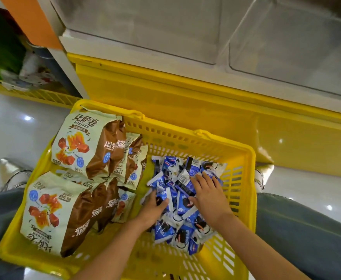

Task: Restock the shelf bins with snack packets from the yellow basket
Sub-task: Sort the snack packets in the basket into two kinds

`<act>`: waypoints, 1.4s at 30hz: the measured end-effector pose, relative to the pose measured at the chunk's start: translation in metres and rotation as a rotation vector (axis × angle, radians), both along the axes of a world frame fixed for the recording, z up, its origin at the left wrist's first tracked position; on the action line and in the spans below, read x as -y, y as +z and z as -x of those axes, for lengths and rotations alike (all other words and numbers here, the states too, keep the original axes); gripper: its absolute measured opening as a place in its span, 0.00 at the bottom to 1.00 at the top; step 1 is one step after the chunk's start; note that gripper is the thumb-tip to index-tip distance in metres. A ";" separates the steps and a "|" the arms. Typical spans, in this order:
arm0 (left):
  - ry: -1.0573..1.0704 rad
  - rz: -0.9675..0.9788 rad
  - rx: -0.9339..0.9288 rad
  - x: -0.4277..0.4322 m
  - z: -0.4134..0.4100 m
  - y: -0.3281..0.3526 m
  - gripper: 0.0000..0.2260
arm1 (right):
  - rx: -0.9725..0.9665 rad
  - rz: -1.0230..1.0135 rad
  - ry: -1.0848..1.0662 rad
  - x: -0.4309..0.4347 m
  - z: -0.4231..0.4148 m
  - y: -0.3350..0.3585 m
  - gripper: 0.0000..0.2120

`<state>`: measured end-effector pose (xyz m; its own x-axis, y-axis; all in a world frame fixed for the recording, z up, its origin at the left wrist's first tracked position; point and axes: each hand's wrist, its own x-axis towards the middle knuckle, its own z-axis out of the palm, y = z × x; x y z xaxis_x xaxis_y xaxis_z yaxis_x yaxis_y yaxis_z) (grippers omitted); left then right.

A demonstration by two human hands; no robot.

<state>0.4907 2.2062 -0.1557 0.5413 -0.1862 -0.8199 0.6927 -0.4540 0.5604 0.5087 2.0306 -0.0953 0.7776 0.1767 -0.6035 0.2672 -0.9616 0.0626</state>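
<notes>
One yellow basket (pixel 165 136) fills the lower middle of the frame, with its longer side running left to right and dipping slightly to the right. It holds two kinds of snack. On its left half are at least five large cream-and-brown bags (pixel 74 142), leaning on one another. Their long sides run roughly up and down the frame. The upper front bag has its title toward the far rim, while the lower front bag (pixel 50 209) has its title toward the near rim. On the right half is a heap of small blue-and-white packets (pixel 173 172), too many to count and pointing every way.

Both hands are in that heap. The left hand (pixel 155 207) has its fingers dug in and its thumb curled over some packets. The right hand (pixel 208 195) lies flat on top with its fingers spread.

Two clear bins (pixel 145 33) sit on the shelf at upper centre and upper right.
</notes>
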 end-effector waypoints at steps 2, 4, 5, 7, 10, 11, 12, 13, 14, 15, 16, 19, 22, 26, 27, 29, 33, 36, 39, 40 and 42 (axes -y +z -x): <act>-0.138 -0.119 -0.003 0.000 -0.001 -0.003 0.31 | -0.004 -0.030 -0.011 0.002 -0.002 -0.003 0.30; -0.226 -0.216 0.034 0.000 -0.005 -0.001 0.30 | -0.006 -0.084 -0.038 0.002 -0.003 0.000 0.29; -0.257 -0.255 0.067 0.001 -0.007 0.004 0.28 | 0.002 -0.127 -0.061 0.003 -0.004 0.004 0.29; -0.389 -0.337 0.178 0.000 -0.011 0.024 0.23 | 0.063 -0.232 -0.106 0.001 -0.005 0.014 0.26; -0.530 -0.395 0.514 -0.008 -0.013 0.077 0.18 | 0.227 -0.372 -0.121 -0.012 -0.007 0.038 0.22; -0.478 -0.382 0.667 -0.014 -0.013 0.097 0.16 | 0.271 -0.422 -0.124 -0.020 -0.009 0.048 0.21; -0.382 -0.360 0.816 -0.020 -0.011 0.117 0.14 | 0.303 -0.474 -0.127 -0.029 -0.011 0.058 0.20; -0.269 -0.348 0.943 -0.027 -0.010 0.137 0.13 | 0.324 -0.530 -0.133 -0.039 -0.014 0.068 0.20; -0.153 -0.353 1.040 -0.037 -0.011 0.156 0.13 | 0.331 -0.599 -0.155 -0.051 -0.018 0.077 0.20; -0.038 -0.373 1.118 -0.050 -0.014 0.171 0.12 | 0.324 -0.678 -0.195 -0.065 -0.022 0.085 0.19; 0.070 -0.405 1.190 -0.065 -0.019 0.183 0.12 | 0.302 -0.755 -0.243 -0.080 -0.025 0.092 0.20; 0.258 -0.528 1.221 -0.116 -0.041 0.193 0.13 | 0.176 -0.905 -0.421 -0.131 -0.037 0.105 0.23; 0.138 -0.628 0.921 -0.148 -0.062 0.179 0.21 | 0.031 -1.036 -0.677 -0.177 -0.052 0.111 0.26; -0.049 -0.512 0.760 -0.163 -0.072 0.159 0.24 | -0.048 -1.090 -0.967 -0.213 -0.075 0.108 0.26; -0.035 -0.488 0.762 -0.168 -0.073 0.157 0.24 | -0.030 -1.036 -1.008 -0.218 -0.078 0.106 0.28; 0.019 -0.442 0.766 -0.174 -0.074 0.158 0.23 | 0.009 -0.953 -1.013 -0.223 -0.080 0.103 0.29; 0.171 -0.275 0.745 -0.182 -0.072 0.163 0.24 | 0.120 -0.985 -0.934 -0.225 -0.076 0.111 0.26; 0.386 -0.021 0.686 -0.189 -0.068 0.179 0.27 | 0.167 -1.115 -0.832 -0.219 -0.075 0.131 0.21; 0.462 0.184 0.582 -0.200 -0.060 0.203 0.31 | 0.097 -1.234 -0.651 -0.206 -0.073 0.161 0.16; 0.429 0.218 0.548 -0.204 -0.056 0.212 0.32 | 0.052 -1.243 -0.589 -0.201 -0.073 0.170 0.14; 0.359 0.298 0.509 -0.210 -0.048 0.225 0.34 | -0.066 -1.258 -0.523 -0.192 -0.070 0.184 0.14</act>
